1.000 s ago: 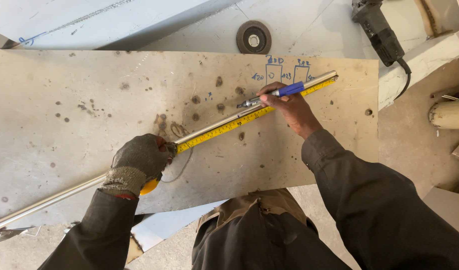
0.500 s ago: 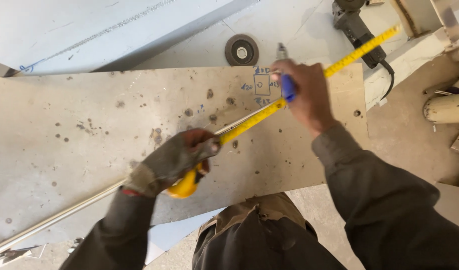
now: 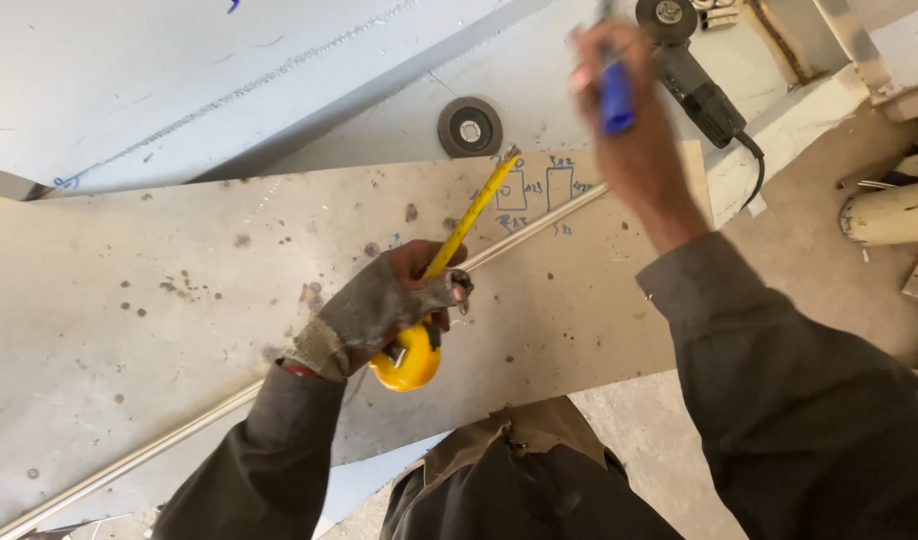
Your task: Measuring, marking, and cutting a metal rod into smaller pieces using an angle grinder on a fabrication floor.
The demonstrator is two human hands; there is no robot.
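tape measure [image 3: 409, 358], a round yellow case, is sitting in the palm of the left hand [image 3: 374, 310], which is wearing a worn fingerless glove and closing its fingers around the case. the yellow blade [image 3: 472, 213] is running out of the case up and to the right, ending at its hook just below the drawn boxes on the board. the case is looking light, hard and a little slick, so it is best gripped around its rim as the palm is doing now; the blade is looking thin and springy, likely to buckle or whip if left unsupported, and its edges are better not pinched bare.

right hand [image 3: 624, 110] is lifting well above and to the right of the blade tip, blurred, clenching around a blue pen [image 3: 615, 95]; it is not touching the tape.

under both hands a pale, spotted board [image 3: 159, 300] is serving as worktop, with small boxes sketched in blue [image 3: 539, 190] near its far edge. a thin metal rod [image 3: 139, 455] is lying diagonally across the board, passing beneath the left hand. beyond the board a grinding disc [image 3: 470, 127] is lying flat on a grey sheet, and an angle grinder [image 3: 691, 70] is resting near the top right, its cable trailing down. a pale pipe end [image 3: 889, 212] is showing at the right edge.
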